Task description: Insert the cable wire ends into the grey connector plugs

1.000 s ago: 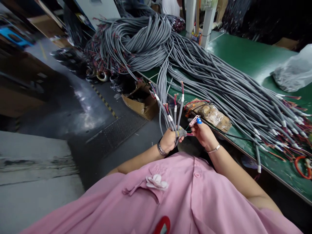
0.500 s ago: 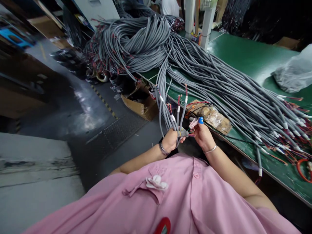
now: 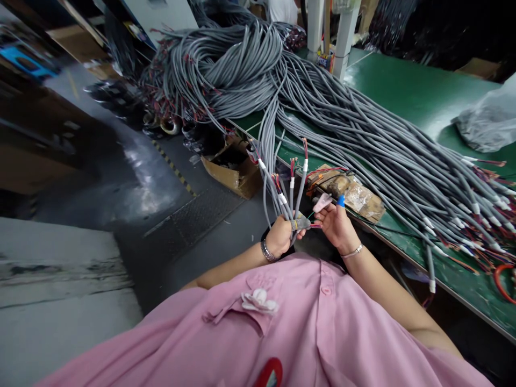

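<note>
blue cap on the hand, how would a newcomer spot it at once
Find the green bench, then the right hand near its front edge. The blue cap tops one of its digits; bright blue sets it apart from the pink piece beside it.

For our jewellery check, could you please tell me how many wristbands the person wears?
2: a metal band around the wrist of the left hand, a slimmer bracelet around that of the right hand.
</note>
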Available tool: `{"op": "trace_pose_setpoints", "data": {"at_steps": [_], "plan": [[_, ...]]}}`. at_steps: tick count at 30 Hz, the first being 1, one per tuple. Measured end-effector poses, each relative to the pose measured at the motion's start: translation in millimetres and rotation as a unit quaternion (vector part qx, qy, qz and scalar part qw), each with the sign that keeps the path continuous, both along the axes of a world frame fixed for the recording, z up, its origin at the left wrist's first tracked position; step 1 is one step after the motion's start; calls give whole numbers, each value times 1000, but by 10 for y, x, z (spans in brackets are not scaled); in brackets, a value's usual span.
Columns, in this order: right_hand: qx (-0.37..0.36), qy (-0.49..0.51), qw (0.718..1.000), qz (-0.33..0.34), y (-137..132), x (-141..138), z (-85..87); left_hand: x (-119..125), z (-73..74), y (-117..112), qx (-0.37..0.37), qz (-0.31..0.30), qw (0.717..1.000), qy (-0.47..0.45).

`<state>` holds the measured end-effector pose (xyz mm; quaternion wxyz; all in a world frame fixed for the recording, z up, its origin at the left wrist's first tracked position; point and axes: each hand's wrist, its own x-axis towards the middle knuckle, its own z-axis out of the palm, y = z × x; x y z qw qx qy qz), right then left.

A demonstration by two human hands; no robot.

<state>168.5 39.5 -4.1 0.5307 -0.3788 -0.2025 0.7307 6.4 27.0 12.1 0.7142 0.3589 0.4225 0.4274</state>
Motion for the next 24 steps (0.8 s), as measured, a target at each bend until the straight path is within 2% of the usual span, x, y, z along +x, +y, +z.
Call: {"op": "trace_pose_setpoints", "data": {"at_steps": [8,12,24], "plan": [[13,-35,999,-28,-11,-20,64,45,61,-113,5,83,996,-21],[9,0,1000,-19,6,-40,48,95,19,-81,2,90,996,-18],[8,6,996,-87,71,-120,-20,122,-62,-33,-21,110,994,15]]}}
